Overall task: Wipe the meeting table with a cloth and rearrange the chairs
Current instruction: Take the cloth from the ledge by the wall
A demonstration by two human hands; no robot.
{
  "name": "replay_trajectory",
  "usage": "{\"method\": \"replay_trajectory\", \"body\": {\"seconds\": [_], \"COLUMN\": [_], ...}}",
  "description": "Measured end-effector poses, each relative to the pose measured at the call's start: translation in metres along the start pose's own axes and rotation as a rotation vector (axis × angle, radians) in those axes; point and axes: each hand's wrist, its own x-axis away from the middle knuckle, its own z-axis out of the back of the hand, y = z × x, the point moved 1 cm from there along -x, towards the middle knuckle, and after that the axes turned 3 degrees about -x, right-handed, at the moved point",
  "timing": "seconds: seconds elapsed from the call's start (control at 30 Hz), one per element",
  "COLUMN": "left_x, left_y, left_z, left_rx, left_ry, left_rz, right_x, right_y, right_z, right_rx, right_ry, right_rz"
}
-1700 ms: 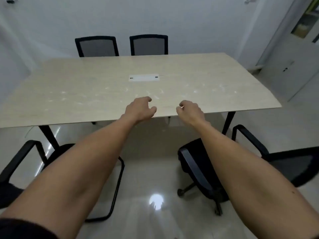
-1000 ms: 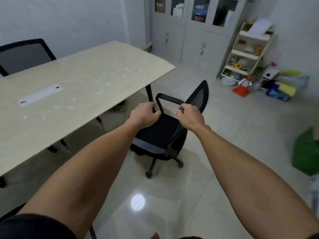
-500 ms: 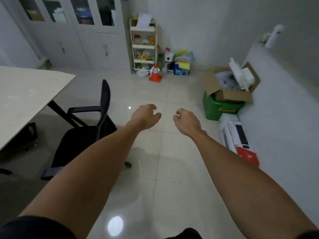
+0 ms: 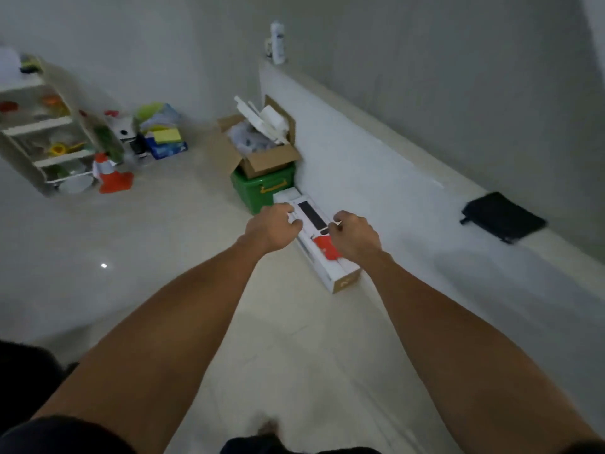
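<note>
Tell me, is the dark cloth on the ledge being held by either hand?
No, the dark cloth lies alone on the ledge.

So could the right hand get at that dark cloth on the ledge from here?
Probably not yet: the right hand hangs over the floor, well short of the dark cloth lying on the white ledge. Nothing blocks the way, so a step closer should do.

A low ledge (image 4: 376,165) runs along the wall; a cloth (image 4: 502,221) lies on it at the right, a bottle (image 4: 277,42) stands at its far end. Against the ledge's left side sit a long box (image 4: 322,253) and, beyond it, a bin (image 4: 262,188) with an open carton (image 4: 258,142) on top
</note>
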Motion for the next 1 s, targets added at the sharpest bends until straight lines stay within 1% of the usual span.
{"method": "replay_trajectory", "body": {"seconds": [0.07,0.33,0.53,0.77,1.0], "left_x": [-0.023,-0.088,-0.139,-0.194,-0.23], "left_y": [0.046,0.193,0.283,0.361,0.416], "left_z": [-0.021,-0.089,-0.132,-0.171,-0.205], "left_rx": [0.008,-0.03,-0.044,-0.078,-0.101], "left_ry": [-0.05,-0.213,-0.305,-0.395,-0.422], "left_rz": [-0.087,-0.38,-0.574,-0.746,-0.836], "right_x": [-0.003,-0.002,-0.011,-0.036,-0.059], "right_y": [0.042,0.172,0.239,0.291,0.34], "right_z": [0.027,0.109,0.151,0.184,0.208], "right_rx": [-0.003,-0.01,-0.07,-0.085,-0.122], "right_ry": [0.054,0.244,0.388,0.504,0.53], "right_rz": [-0.1,-0.359,-0.53,-0.668,-0.752]}}
